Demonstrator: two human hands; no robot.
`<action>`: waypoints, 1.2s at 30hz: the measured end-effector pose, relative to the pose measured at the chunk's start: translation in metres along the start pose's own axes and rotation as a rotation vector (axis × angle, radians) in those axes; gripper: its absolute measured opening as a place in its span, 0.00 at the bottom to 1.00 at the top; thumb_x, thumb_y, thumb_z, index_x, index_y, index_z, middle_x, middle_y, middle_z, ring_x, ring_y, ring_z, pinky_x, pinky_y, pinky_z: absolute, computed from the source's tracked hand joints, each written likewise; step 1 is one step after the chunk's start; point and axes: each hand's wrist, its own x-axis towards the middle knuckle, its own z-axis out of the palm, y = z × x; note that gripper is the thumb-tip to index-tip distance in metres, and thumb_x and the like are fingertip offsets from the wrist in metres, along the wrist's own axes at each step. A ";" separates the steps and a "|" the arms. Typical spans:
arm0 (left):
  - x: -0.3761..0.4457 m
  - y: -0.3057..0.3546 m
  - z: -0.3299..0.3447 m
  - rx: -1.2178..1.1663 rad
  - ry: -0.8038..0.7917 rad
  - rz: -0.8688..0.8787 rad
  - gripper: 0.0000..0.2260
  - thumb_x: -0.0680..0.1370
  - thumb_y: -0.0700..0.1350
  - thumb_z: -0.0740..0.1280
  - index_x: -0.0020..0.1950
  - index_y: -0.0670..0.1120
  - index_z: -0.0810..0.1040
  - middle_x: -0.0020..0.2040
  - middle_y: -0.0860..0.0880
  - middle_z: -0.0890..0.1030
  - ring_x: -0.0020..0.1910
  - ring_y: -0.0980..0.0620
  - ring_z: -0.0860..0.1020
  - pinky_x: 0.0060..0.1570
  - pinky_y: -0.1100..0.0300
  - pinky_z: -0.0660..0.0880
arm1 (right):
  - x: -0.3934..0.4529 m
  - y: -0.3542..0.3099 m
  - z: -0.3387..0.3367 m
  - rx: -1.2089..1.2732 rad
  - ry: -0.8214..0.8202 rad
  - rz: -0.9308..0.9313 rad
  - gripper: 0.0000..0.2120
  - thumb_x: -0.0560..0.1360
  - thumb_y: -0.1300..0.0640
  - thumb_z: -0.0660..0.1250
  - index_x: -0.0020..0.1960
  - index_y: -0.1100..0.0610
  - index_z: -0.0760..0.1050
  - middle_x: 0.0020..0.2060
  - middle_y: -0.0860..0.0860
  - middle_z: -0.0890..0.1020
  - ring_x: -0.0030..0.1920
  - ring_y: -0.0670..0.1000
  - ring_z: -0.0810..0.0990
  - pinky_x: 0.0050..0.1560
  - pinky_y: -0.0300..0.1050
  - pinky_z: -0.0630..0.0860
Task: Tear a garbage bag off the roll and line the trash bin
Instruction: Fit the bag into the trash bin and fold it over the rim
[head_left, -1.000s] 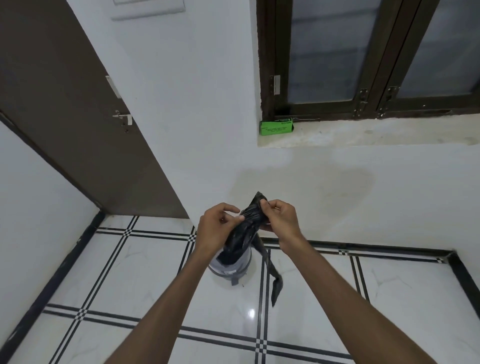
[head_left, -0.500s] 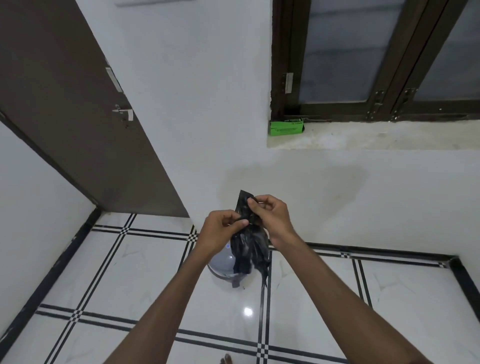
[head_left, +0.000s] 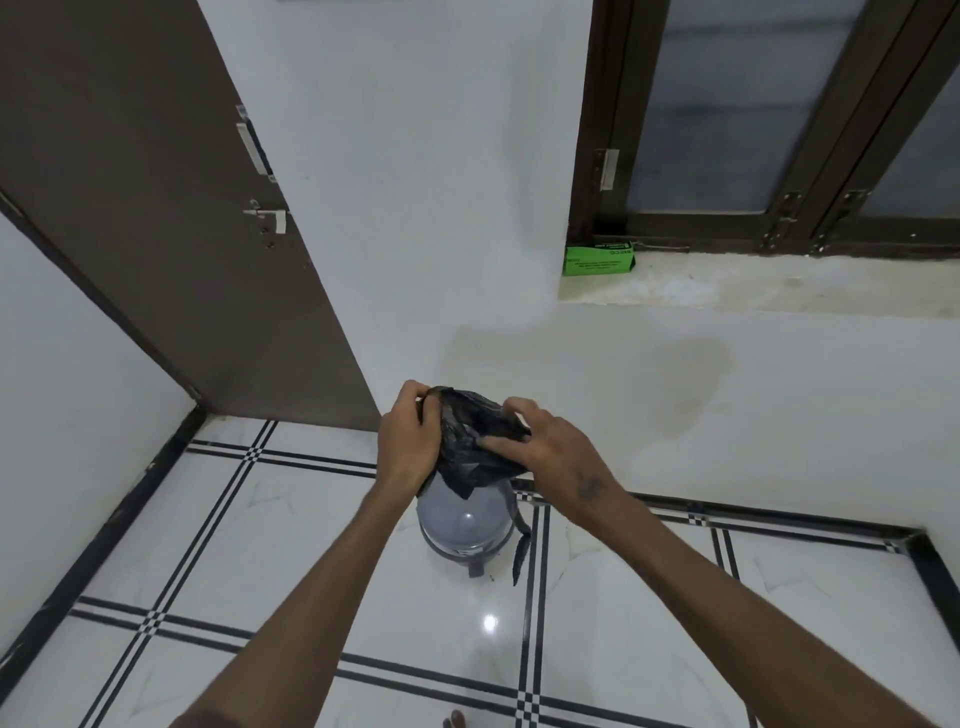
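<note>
Between the two hands, a crumpled black garbage bag (head_left: 475, 447) is held above the grey trash bin (head_left: 467, 525), which stands on the floor directly below them. The left hand (head_left: 408, 444) is closed on the bag's upper edge; the right hand (head_left: 543, 441) is half open, its fingertips pinching the film. The bag appears to be at the opening-out stage; next, its mouth must be found and spread.

Both your arms reach forward, hands close together.
Your left hand (head_left: 408, 441) is fisted; your right hand (head_left: 545, 444) pinches with fingers spread.
</note>
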 end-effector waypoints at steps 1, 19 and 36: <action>-0.001 0.000 -0.003 0.079 0.005 0.079 0.08 0.82 0.48 0.60 0.47 0.47 0.74 0.36 0.50 0.80 0.37 0.50 0.79 0.38 0.51 0.74 | 0.000 0.006 0.005 -0.071 -0.039 -0.027 0.21 0.73 0.61 0.72 0.63 0.46 0.76 0.60 0.55 0.76 0.45 0.57 0.77 0.43 0.49 0.76; -0.032 0.010 0.013 -0.340 -0.267 -0.347 0.10 0.80 0.50 0.67 0.55 0.44 0.79 0.50 0.44 0.84 0.51 0.46 0.83 0.48 0.55 0.79 | -0.008 0.012 0.015 0.464 -0.060 0.551 0.19 0.72 0.64 0.70 0.61 0.51 0.78 0.55 0.51 0.80 0.54 0.51 0.79 0.53 0.40 0.75; -0.035 -0.037 -0.016 0.619 -0.167 -0.148 0.06 0.72 0.48 0.66 0.44 0.50 0.82 0.39 0.48 0.82 0.43 0.42 0.80 0.40 0.55 0.75 | -0.042 0.023 -0.005 -0.005 -0.008 0.165 0.24 0.76 0.59 0.65 0.68 0.44 0.62 0.63 0.51 0.71 0.43 0.54 0.77 0.40 0.41 0.71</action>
